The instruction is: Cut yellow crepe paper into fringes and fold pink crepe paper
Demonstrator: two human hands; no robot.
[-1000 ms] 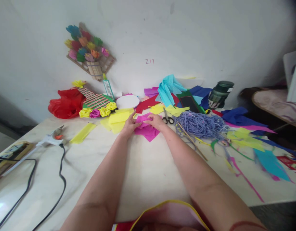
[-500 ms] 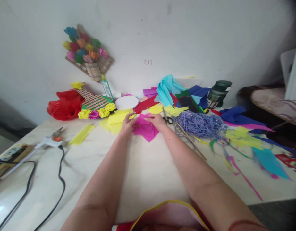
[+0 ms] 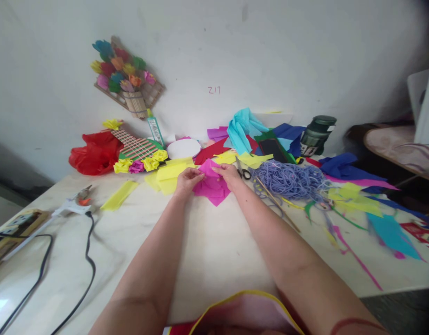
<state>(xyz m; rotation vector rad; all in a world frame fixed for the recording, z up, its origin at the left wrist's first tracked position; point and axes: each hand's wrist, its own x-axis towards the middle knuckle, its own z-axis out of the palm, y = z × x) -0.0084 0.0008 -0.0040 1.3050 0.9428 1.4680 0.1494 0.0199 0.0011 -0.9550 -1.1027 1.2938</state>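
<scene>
A magenta sheet of crepe paper (image 3: 212,190) lies at the middle of the table, one corner pointing toward me. My left hand (image 3: 187,181) pinches its left edge between thumb and fingers. On the upper right side, my right hand (image 3: 230,174) grips the same sheet, fingers closed on it. Between the hands the far part of the paper is raised a little. Yellow crepe paper (image 3: 168,174) lies just beyond my left hand, and black-handled scissors (image 3: 245,174) rest right beside my right hand.
A tangled heap of purple yarn (image 3: 291,179) and a thin stick (image 3: 282,209) lie to the right. Glue gun (image 3: 75,204), cord and power strip (image 3: 15,228) occupy the left. Toward the wall are a glue tube (image 3: 155,130), a white disc (image 3: 184,149), a phone (image 3: 273,151) and a dark jar (image 3: 317,135).
My left hand's fingers have closed into a pinch on the magenta paper's edge. The sheet's far corner now stands slightly higher; my right hand stays nearly in place.
</scene>
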